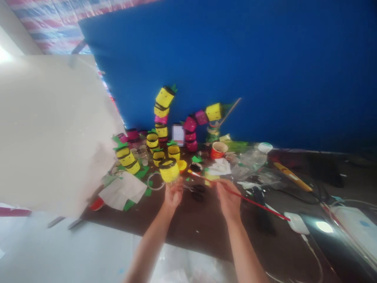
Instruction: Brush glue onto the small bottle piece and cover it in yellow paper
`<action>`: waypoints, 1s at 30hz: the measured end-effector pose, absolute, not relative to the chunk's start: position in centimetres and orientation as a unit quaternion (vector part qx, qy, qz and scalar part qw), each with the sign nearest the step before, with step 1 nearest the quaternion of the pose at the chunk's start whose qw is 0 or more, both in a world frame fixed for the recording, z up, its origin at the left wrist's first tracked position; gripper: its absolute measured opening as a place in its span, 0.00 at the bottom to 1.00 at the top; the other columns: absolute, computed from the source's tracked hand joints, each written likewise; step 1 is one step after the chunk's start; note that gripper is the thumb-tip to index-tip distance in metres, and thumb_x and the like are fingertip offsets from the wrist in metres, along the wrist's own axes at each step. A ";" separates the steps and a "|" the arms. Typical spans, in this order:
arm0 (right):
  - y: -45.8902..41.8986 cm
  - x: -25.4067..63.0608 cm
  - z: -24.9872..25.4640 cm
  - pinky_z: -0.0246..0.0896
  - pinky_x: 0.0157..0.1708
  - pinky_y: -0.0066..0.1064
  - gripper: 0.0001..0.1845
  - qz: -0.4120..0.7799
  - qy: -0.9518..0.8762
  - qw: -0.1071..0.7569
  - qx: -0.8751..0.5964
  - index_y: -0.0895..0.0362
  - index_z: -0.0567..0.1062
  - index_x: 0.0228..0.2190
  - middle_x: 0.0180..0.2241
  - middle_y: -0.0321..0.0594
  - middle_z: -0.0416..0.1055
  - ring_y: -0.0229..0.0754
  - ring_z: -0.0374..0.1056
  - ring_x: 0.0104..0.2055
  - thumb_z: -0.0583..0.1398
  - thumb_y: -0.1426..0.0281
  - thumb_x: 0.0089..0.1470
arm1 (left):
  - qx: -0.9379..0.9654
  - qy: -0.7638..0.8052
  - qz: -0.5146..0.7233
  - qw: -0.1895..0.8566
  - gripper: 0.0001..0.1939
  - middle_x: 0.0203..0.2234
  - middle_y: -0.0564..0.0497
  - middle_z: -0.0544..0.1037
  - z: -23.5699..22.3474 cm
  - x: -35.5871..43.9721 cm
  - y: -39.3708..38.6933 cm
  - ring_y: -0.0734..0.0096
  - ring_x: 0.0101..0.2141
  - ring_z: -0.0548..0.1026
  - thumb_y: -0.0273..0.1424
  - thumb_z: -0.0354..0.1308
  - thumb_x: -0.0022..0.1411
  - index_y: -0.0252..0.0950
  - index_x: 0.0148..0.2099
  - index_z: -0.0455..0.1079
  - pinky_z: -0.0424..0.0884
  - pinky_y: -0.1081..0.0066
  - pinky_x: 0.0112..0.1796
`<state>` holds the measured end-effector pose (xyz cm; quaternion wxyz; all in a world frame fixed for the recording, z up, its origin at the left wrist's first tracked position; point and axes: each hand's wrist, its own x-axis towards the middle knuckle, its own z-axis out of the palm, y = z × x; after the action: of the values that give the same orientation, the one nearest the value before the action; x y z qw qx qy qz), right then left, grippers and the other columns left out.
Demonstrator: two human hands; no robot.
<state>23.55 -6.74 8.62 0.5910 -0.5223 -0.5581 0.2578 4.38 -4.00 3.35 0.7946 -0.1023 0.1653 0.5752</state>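
My left hand [174, 195] is closed around the lower end of a yellow-painted cup [169, 171] with a black rim. In my right hand [228, 199] is a long red paintbrush [255, 204], its tip pointing left toward the cup and apart from it. Just beyond the brush tip stands a small pot of black paint [195, 168]. A yellow paint pot [182, 165] sits right behind the held cup. Between my hands, scissors [196, 192] with dark handles lie on the table. A clear ring [156, 181] is left of my left hand.
Yellow and magenta stacked cups [161, 114] lean against the blue board [235, 59]. A red paper cup [218, 150], a clear bottle [259, 154] and a yellow cutter [293, 176] stand or lie on the dark table [188, 222]. White paper [123, 191] and green scraps are at left.
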 end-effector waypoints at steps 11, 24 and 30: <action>1.0 19.8 9.9 0.64 0.37 0.33 0.12 0.226 -0.711 0.430 -0.508 0.54 0.73 0.29 0.29 0.39 0.76 0.43 0.72 0.34 0.53 0.63 0.58 | -0.105 0.106 0.604 0.783 0.20 0.21 0.57 0.65 2.8 4.1 -4.1 0.84 0.17 0.65 0.40 0.48 0.66 0.33 0.55 0.57 0.66 0.87 0.20; 4.0 18.2 8.4 0.59 0.35 0.31 0.13 0.178 -0.798 0.309 -0.486 0.54 0.69 0.26 0.27 0.40 0.73 0.42 0.69 0.31 0.51 0.67 0.61 | -0.113 0.125 0.635 0.754 0.16 0.23 0.56 0.64 2.2 4.2 -3.0 0.84 0.19 0.65 0.43 0.46 0.66 0.35 0.42 0.61 0.66 0.88 0.23; 4.3 18.5 8.1 0.59 0.34 0.31 0.15 0.172 -0.797 0.301 -0.494 0.54 0.69 0.25 0.24 0.40 0.71 0.43 0.68 0.30 0.51 0.66 0.61 | -0.103 0.125 0.639 0.752 0.17 0.23 0.56 0.64 2.0 4.2 -2.8 0.85 0.19 0.64 0.44 0.45 0.67 0.35 0.45 0.61 0.66 0.87 0.22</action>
<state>18.55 4.31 8.08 0.3007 -0.4940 -0.7975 0.1720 4.24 -2.76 2.05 0.7519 -0.1025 0.1254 0.6390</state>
